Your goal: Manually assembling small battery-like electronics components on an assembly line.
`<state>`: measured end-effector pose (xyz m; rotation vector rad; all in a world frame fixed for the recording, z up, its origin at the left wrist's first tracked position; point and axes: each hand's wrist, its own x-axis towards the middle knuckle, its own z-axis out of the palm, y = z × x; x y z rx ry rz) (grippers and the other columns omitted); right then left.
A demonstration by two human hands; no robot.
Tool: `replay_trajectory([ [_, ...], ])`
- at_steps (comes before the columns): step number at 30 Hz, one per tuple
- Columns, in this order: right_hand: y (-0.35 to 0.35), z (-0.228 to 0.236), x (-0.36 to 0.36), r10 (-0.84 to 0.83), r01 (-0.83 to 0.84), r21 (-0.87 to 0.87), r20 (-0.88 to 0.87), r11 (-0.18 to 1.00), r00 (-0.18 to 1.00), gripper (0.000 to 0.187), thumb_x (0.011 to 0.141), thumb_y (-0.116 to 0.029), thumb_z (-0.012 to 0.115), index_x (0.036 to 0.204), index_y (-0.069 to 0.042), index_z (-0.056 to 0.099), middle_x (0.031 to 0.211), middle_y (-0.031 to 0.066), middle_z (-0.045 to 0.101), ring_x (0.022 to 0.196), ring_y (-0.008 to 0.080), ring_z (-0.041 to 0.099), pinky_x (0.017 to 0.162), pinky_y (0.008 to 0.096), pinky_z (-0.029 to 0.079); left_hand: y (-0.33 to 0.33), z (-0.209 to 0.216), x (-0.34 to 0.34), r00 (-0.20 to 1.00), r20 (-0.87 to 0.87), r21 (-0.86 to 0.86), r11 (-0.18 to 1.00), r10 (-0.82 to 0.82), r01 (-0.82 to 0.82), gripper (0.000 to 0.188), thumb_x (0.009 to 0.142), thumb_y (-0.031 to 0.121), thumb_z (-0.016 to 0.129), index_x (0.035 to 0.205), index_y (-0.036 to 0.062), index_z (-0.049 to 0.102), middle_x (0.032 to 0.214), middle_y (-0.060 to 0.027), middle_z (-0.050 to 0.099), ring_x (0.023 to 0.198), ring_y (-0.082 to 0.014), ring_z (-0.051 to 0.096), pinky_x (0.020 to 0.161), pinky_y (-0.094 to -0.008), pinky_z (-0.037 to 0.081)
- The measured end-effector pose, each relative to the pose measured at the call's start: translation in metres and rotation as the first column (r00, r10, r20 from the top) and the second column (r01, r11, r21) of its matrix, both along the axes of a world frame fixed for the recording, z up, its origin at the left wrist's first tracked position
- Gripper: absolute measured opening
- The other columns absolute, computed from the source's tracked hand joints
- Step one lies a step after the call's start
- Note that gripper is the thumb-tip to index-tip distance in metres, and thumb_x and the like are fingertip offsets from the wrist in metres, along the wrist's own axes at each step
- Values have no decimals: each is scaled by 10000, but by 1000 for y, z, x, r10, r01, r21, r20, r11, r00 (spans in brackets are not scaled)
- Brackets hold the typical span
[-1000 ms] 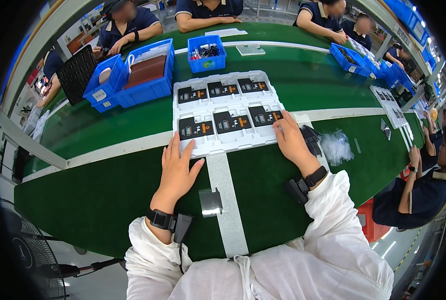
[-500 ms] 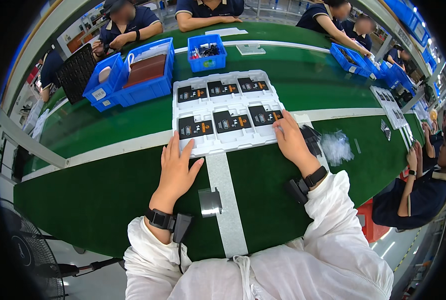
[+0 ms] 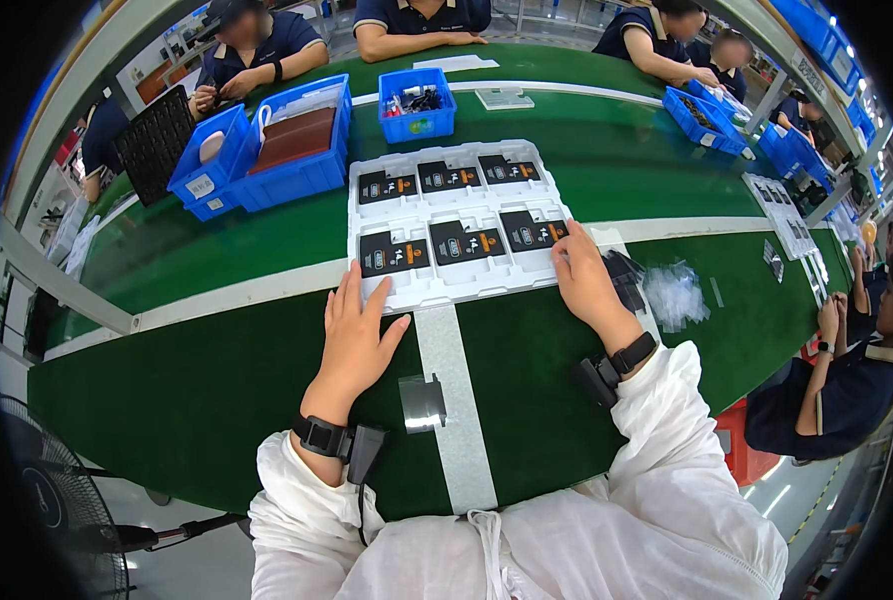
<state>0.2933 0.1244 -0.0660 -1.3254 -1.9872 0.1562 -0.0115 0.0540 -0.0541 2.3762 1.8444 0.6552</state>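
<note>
A white molded plastic tray [image 3: 477,288] lies on the green table in front of me, with two rows of compartments. In it sit several flat black batteries [image 3: 469,243] with orange and white print. My left hand [image 3: 357,335] rests at the tray's near left corner, fingers stretched out and touching its edge, thumb apart. At the right edge of the tray is my right hand [image 3: 589,282], its fingers laid along the rim and extended. Neither hand lifts anything. Between my forearms, a small clear and dark film piece [image 3: 423,404] lies near a pale strip on the table.
Right of the tray lie a heap of clear plastic pieces [image 3: 676,296] and dark sheets [image 3: 624,280]. Blue bins [image 3: 297,172] stand at the back left, a smaller blue bin [image 3: 417,122] behind the tray. Co-workers sit around the table. A fan [image 3: 62,500] stands at lower left.
My hands and the tray stay in place; the view has shifted very slightly. At the back right, a co-worker's arm has drawn back from the blue bin.
</note>
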Motion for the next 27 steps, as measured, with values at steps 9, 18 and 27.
replay_trajectory([
  [9, 0, -2, -1, -1, 1, -21, -14, 1000, 1000, 159, 794, -89, 562, 916, -4, 503, 1227, 349, 377, 1193, 454, 334, 995, 447, 294, -2, 0, -1, 1000, -2, 3, 1000, 2, -2, 488, 828, 275, 569, 1245, 56, 444, 1383, -248, 214, 1264, -387, 245, 1037, -458, 189],
  [18, -10, 11, -7, 19, -14, -66, 78, 998, 997, 347, 763, -270, 658, 1041, -82, 564, 1271, 317, 342, 1210, 468, 297, 992, 463, 285, -1, 1, 0, 1000, -3, -12, 1000, 4, -4, 490, 831, 280, 563, 1248, 53, 442, 1383, -254, 210, 1270, -384, 238, 1040, -460, 181],
  [27, -9, 9, -4, 22, -9, -115, 116, 993, 993, 327, 786, -301, 630, 1072, -152, 578, 1292, 341, 295, 1244, 476, 229, 1007, 484, 242, -1, 1, 1, 1000, 3, -21, 1000, 4, -4, 494, 832, 283, 563, 1255, 62, 436, 1390, -245, 201, 1274, -380, 232, 1042, -462, 176],
])
